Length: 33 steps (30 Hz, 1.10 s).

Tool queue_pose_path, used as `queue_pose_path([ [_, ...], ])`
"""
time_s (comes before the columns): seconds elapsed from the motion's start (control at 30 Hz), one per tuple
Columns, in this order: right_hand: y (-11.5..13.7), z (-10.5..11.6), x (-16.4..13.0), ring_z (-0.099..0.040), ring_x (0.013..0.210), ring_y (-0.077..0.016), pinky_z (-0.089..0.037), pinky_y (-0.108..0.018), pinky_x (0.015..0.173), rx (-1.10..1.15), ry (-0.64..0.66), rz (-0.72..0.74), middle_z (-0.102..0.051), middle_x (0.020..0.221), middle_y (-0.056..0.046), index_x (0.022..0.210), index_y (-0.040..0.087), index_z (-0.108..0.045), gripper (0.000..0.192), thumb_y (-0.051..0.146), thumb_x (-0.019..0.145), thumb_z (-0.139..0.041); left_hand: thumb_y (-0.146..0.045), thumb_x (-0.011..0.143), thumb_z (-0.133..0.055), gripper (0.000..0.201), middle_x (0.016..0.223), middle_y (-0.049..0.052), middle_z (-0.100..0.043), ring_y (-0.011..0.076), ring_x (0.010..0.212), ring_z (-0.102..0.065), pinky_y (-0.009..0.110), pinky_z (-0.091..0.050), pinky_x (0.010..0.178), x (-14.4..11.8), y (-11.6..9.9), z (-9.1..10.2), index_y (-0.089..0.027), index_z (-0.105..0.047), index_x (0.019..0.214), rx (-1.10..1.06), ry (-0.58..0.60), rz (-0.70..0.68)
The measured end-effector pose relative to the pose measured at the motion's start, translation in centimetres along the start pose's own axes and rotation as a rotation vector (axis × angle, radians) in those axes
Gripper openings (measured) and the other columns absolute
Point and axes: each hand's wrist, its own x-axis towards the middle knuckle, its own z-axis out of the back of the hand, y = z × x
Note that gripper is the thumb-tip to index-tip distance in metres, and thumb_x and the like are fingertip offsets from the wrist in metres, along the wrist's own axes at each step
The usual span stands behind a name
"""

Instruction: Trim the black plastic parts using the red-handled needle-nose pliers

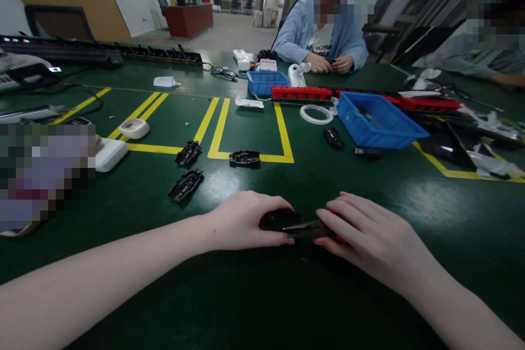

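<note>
From the head camera, your left hand (246, 221) and right hand (369, 238) meet low in the middle of the green counter (262, 295), and the work sits in the gap between them. Your left fingers (273, 239) close over a rounded black plastic housing (278, 220), which rests on the counter and pokes out to the right of that hand. Your right fingers (334, 217) wrap a slim dark tool (305, 228) with a red part showing under the hand; what kind of tool it is you cannot tell. Its long axis runs left to right, tip pointing at the housing and touching or just short of it. So the housing lies directly left of your right fingers, and the left hand is the nearer one, already on it.

Count further up the counter: four loose black housings — two side by side at (185, 185) and (188, 152), one on the yellow line (245, 157), one by the bin (333, 138). Two blue bins (379, 123) and (262, 83), one white tape ring (316, 114). Two other people sit at the far side.
</note>
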Motion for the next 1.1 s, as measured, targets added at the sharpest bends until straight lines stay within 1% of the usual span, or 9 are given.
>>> queue_pose_path([
  [0.2, -0.18, -0.24, -0.04, -0.064, 0.078, -0.0211, -0.052, -0.033, 0.069, 0.006, -0.017, -0.025, -0.067, 0.085, -0.010, 0.095, 0.013, -0.064, 0.021, 0.028, 0.095, -0.048, -0.041, 0.086, -0.069, 0.038, 0.101, 0.002, -0.071, 0.0172, 0.084, -0.066, 0.027, -0.049, 0.072, -0.01, -0.03, 0.08, -0.021, -0.061, 0.118, 0.007, 0.001, 0.009],
  [0.47, -0.11, -0.41, 0.00, -0.061, 0.074, -0.0192, -0.049, -0.031, 0.067, 0.075, 0.027, -0.027, -0.065, 0.083, -0.008, 0.093, 0.014, -0.064, 0.020, 0.026, 0.095, -0.048, -0.040, 0.087, -0.069, 0.039, 0.102, 0.002, -0.071, 0.0171, 0.085, -0.066, 0.027, -0.050, 0.072, -0.05, -0.11, 0.09, -0.020, -0.061, 0.119, 0.004, -0.006, 0.007],
  [0.6, -0.07, -0.29, 0.07, -0.061, 0.075, -0.0193, -0.049, -0.032, 0.067, 0.092, 0.033, -0.037, -0.065, 0.083, -0.008, 0.094, 0.014, -0.063, 0.019, 0.025, 0.095, -0.049, -0.042, 0.086, -0.068, 0.038, 0.101, 0.001, -0.071, 0.0167, 0.084, -0.065, 0.027, -0.048, 0.071, -0.05, -0.15, 0.14, -0.021, -0.062, 0.118, -0.032, -0.009, 0.009],
  [0.77, 0.06, -0.17, 0.06, -0.060, 0.074, -0.0193, -0.049, -0.032, 0.068, 0.074, 0.030, -0.033, -0.065, 0.083, -0.008, 0.094, 0.014, -0.063, 0.017, 0.025, 0.094, -0.050, -0.043, 0.091, -0.061, 0.034, 0.097, 0.001, -0.071, 0.0157, 0.080, -0.065, 0.026, -0.045, 0.067, -0.05, -0.20, 0.25, -0.021, -0.063, 0.117, -0.070, -0.009, 0.023],
  [0.9, 0.23, -0.41, 0.11, -0.061, 0.076, -0.0195, -0.050, -0.033, 0.070, 0.033, 0.023, -0.030, -0.066, 0.085, -0.008, 0.096, 0.014, -0.064, 0.019, 0.026, 0.095, -0.048, -0.037, 0.095, -0.056, 0.028, 0.099, 0.001, -0.070, 0.0149, 0.081, -0.064, 0.025, -0.045, 0.070, -0.04, -0.13, 0.27, -0.021, -0.063, 0.117, -0.105, -0.021, 0.010],
  [1.0, 0.16, -0.44, 0.22, -0.063, 0.078, -0.0207, -0.050, -0.035, 0.074, 0.000, -0.004, -0.022, -0.067, 0.087, -0.009, 0.097, 0.013, -0.064, 0.023, 0.027, 0.096, -0.046, -0.036, 0.094, -0.057, 0.028, 0.098, 0.001, -0.070, 0.0154, 0.082, -0.064, 0.026, -0.046, 0.071, 0.00, 0.01, 0.27, -0.021, -0.063, 0.116, -0.120, -0.024, 0.017],
  [1.1, -0.28, -0.08, 0.14, -0.063, 0.080, -0.0221, -0.051, -0.037, 0.075, -0.026, -0.025, -0.008, -0.067, 0.088, -0.011, 0.100, 0.011, -0.065, 0.026, 0.028, 0.096, -0.046, -0.035, 0.094, -0.057, 0.028, 0.102, 0.002, -0.070, 0.0161, 0.086, -0.065, 0.026, -0.048, 0.074, -0.01, 0.12, 0.25, -0.020, -0.063, 0.116, -0.145, -0.055, 0.035],
])
